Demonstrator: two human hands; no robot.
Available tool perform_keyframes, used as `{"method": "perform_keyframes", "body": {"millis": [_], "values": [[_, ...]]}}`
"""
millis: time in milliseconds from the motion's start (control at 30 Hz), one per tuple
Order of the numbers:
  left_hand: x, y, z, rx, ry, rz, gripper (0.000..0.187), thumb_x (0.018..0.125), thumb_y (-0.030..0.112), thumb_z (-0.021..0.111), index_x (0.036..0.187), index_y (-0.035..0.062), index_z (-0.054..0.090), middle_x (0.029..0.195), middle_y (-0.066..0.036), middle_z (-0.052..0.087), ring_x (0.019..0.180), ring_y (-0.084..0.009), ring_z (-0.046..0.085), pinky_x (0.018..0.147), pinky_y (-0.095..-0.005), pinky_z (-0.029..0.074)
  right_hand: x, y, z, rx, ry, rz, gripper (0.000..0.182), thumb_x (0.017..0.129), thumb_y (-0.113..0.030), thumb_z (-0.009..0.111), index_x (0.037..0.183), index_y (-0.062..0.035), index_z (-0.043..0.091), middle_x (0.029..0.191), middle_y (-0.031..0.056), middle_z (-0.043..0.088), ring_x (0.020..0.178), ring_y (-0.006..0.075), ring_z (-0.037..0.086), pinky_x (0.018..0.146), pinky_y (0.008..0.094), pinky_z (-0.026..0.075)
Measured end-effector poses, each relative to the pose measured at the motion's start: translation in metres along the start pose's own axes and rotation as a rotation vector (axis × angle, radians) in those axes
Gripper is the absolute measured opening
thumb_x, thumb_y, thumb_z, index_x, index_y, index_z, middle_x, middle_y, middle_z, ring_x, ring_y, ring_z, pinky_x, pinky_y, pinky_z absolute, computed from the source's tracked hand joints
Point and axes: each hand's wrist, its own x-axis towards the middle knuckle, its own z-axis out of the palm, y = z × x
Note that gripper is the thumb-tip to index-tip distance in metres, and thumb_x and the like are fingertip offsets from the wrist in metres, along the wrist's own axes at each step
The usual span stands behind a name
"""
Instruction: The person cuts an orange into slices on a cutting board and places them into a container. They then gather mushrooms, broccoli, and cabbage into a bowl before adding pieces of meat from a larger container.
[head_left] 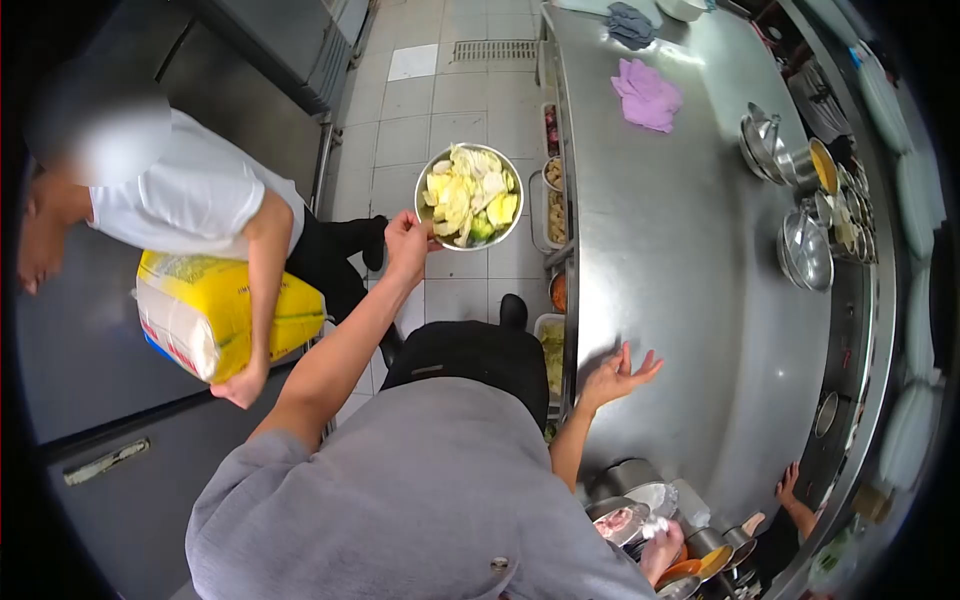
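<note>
My left hand (406, 246) grips the rim of a round metal bowl (421, 205), holding it out over the tiled floor. Chopped pale-green and yellow cabbage leaves (470, 193) fill the bowl, with a darker green piece near its lower edge. On the other side, my right hand (618, 378) is held over the near edge of the steel counter (660, 270), fingers spread and nothing in them.
At left, a person in a white shirt (215, 185) carries a large yellow bag (235, 310) beside steel cabinets (245, 70). Food trays (555, 215) sit below the counter. Cloths (648, 95), metal bowls (806, 250) and pots (708, 545) stand on it; other people's hands (660, 552) show lower right.
</note>
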Motion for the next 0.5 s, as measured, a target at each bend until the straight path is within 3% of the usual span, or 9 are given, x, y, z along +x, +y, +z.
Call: {"method": "perform_keyframes", "body": {"millis": [67, 100, 167, 300, 400, 500], "values": [[-0.003, -0.001, 0.005, -0.021, 0.028, 0.006, 0.019, 0.086, -0.003, 0.056, 0.08, 0.0109, 0.044, 0.076, -0.006, 0.058, 0.066, -0.0168, 0.063, 0.061, -0.0362, 0.059, 0.015, 0.02, -0.012, -0.009, 0.055, 0.038, 0.08, 0.09, 0.008, 0.058, 0.156, -0.0048, 0.014, 0.146, 0.0232, 0.043, 0.107, 0.0253, 0.067, 0.094, 0.0359, 0.053], [-0.005, -0.004, 0.01, -0.057, 0.065, 0.019, 0.019, 0.085, -0.003, 0.057, 0.08, 0.01, 0.044, 0.075, -0.006, 0.058, 0.065, -0.0173, 0.064, 0.059, -0.0351, 0.059, 0.027, 0.038, -0.021, 0.093, 0.091, 0.004, 0.08, 0.089, 0.006, 0.064, 0.154, -0.0047, 0.019, 0.141, 0.0208, 0.047, 0.09, 0.0208, 0.068, 0.088, 0.0314, 0.055], [-0.006, -0.013, 0.012, -0.131, 0.153, 0.035, 0.02, 0.083, -0.003, 0.06, 0.079, 0.0082, 0.044, 0.073, -0.006, 0.058, 0.063, -0.0182, 0.066, 0.053, -0.0331, 0.059, 0.053, 0.049, -0.036, 0.043, 0.079, 0.083, 0.062, 0.092, -0.005, 0.067, 0.145, -0.0022, 0.034, 0.124, 0.016, 0.055, 0.084, 0.0173, 0.064, 0.079, 0.0288, 0.055], [0.006, -0.046, 0.028, -0.197, 0.364, 0.111, 0.021, 0.082, -0.002, 0.062, 0.077, 0.0078, 0.044, 0.074, -0.007, 0.058, 0.063, -0.0182, 0.066, 0.053, -0.0341, 0.06, 0.145, 0.074, -0.032, -0.004, 0.046, -0.007, 0.035, 0.096, -0.014, 0.066, 0.126, 0.0, 0.053, 0.105, 0.0102, 0.062, 0.078, 0.0137, 0.058, 0.068, 0.0285, 0.051], [0.024, -0.07, 0.041, -0.222, 0.552, 0.157, 0.021, 0.08, -0.002, 0.062, 0.074, 0.0073, 0.044, 0.074, -0.007, 0.057, 0.061, -0.0186, 0.064, 0.052, -0.0357, 0.06, 0.218, 0.074, 0.012, 0.12, -0.003, -0.072, 0.024, 0.097, -0.016, 0.065, 0.114, 0.0008, 0.06, 0.093, 0.0066, 0.063, 0.077, 0.013, 0.057, 0.067, 0.027, 0.049], [0.023, -0.08, 0.058, -0.278, 0.685, 0.254, 0.021, 0.079, -0.003, 0.061, 0.073, 0.0072, 0.043, 0.073, -0.008, 0.056, 0.059, -0.0192, 0.063, 0.052, -0.0354, 0.061, 0.291, 0.068, 0.083, 0.194, -0.196, -0.255, 0.02, 0.097, -0.015, 0.065, 0.108, 0.0009, 0.062, 0.09, 0.0041, 0.061, 0.076, 0.0109, 0.055, 0.067, 0.0243, 0.046]]}}
